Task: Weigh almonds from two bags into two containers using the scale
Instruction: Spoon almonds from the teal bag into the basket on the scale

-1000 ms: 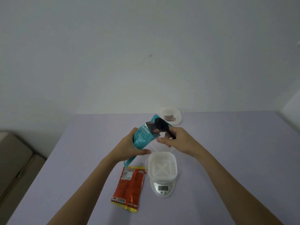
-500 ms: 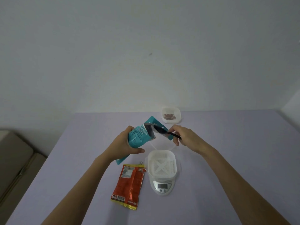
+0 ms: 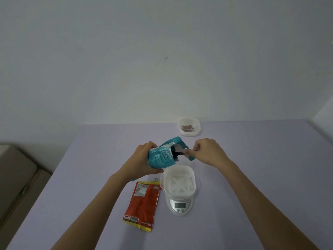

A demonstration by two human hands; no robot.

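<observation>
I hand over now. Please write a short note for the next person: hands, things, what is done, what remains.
Left hand grips the teal bag, tilted, mouth toward the right.
Right hand pinches the black spoon, bowl inside the bag mouth.
White container sits empty on the scale; red bag lies flat left of it; far container holds some almonds.
Done: far container seems filled. Left: scoop almonds into the white container and weigh.
</observation>
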